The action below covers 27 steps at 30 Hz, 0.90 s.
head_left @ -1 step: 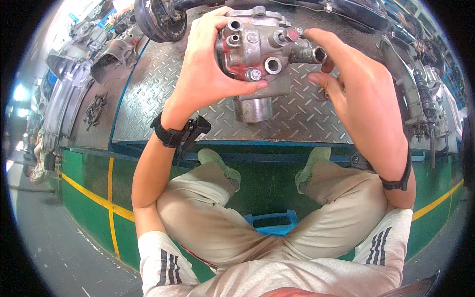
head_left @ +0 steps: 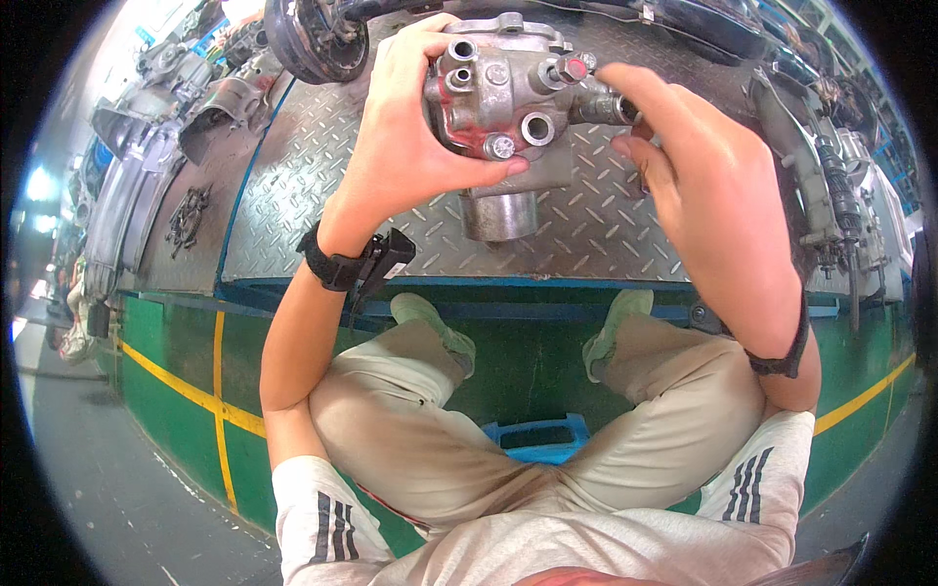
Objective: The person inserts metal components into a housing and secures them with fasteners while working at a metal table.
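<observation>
A grey cast-metal housing with several round ports and red stains stands on its cylindrical lower end, on a steel tread plate. My left hand wraps its left side, with the thumb pressed along the front below a bolt head. At the housing's right side, my right hand curls its fingers round the end of a cylindrical metal fitting. My index finger lies above that fitting and my thumb below it; the fingers partly hide its tip. A red-marked bolt sticks out just above.
The tread-plate bench top has a blue edge. Small dark bolts lie at its left, near large metal casings. A black drum-like part stands behind. A gear shaft is at the right. A blue plastic object is between my legs.
My right thumb and fingers have drawn closer together at the end of the fitting, and the hand has turned slightly. My left hand and the housing have hardly moved.
</observation>
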Each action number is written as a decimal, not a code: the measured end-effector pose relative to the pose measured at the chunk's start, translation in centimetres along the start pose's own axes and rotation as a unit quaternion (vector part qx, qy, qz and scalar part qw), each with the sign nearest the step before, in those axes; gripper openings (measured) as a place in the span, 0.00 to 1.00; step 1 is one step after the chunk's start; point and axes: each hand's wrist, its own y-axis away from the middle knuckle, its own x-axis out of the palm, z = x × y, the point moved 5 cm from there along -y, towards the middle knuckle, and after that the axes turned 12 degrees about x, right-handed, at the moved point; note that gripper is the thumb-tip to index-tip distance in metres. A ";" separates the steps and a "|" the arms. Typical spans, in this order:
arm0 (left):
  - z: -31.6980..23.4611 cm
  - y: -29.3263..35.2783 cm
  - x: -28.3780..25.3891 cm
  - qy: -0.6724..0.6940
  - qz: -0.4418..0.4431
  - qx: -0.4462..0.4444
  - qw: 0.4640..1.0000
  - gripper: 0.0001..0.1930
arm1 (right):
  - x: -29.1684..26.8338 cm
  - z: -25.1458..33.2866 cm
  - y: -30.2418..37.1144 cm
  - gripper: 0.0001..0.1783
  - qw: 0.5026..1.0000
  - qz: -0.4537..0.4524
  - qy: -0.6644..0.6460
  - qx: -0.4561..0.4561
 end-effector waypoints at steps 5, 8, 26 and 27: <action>0.7 0.2 0.0 0.001 -0.030 0.016 0.999 0.52 | 1.1 -0.1 -0.4 0.13 0.996 -0.056 0.062 -0.041; 1.0 1.7 -1.5 -0.037 -0.042 0.033 0.998 0.52 | 2.7 1.5 -0.7 0.11 0.988 -0.072 0.133 -0.041; 0.6 2.0 -0.4 -0.014 -0.152 0.069 0.986 0.50 | 3.9 -3.7 0.7 0.24 0.986 -0.042 0.160 -0.028; 0.6 2.2 -0.5 -0.013 -0.152 0.068 0.986 0.50 | 4.2 -4.0 0.6 0.26 0.985 -0.006 0.171 -0.008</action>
